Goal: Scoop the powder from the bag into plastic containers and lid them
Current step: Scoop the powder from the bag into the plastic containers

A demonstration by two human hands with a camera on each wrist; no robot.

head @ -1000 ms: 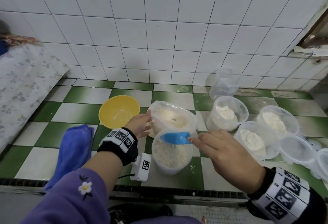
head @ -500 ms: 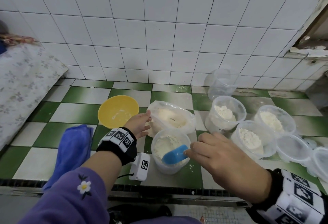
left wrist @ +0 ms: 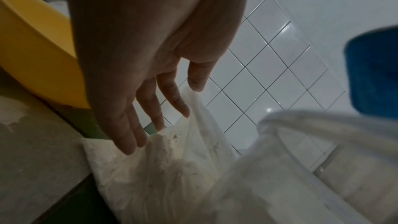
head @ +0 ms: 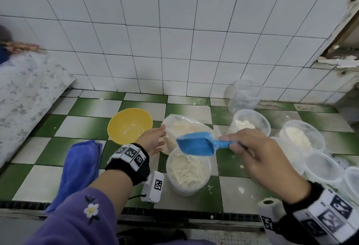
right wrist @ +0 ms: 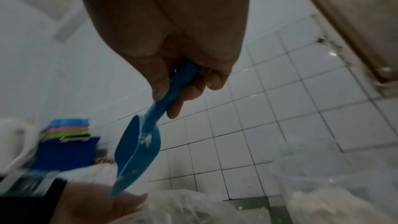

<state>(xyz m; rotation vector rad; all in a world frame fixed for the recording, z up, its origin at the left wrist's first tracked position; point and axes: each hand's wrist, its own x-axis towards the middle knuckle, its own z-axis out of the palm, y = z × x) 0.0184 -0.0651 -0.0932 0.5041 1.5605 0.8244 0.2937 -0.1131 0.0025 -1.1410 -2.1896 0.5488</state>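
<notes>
Okay: right wrist view is motion-blurred along its bottom and right edge, so the tubs there are smears. In the head view the far-right tubs are cut by the frame edge, and the right hand [head: 260, 155] hides part of one tub.

Nearest tub [head: 188, 171], bottom centre, is filled with powder close to the rim, no lid. Behind it the bag [head: 186, 126] sits open, clear plastic, off-white clumpy powder inside. Three tubs right of centre hold smaller heaps: [head: 250, 122], [head: 302, 138], and one mostly hidden behind the right hand. Yellow bowl [head: 129, 125] left of the bag shows only a pale residue. An upright clear tub [head: 242, 95] stands by the wall, contents hard to make out.

Right hand grips the scoop [head: 196, 143] by the handle, thumb and fingers curled round it; scoop is in the air above the near tub's back rim, in front of the bag, only specks of powder stuck inside.

Left hand [head: 153, 142] has straight fingers, slightly spread, tips against the bag's left edge, not pinching it.

Blue cloth [head: 77, 171] lies lower left.
</notes>
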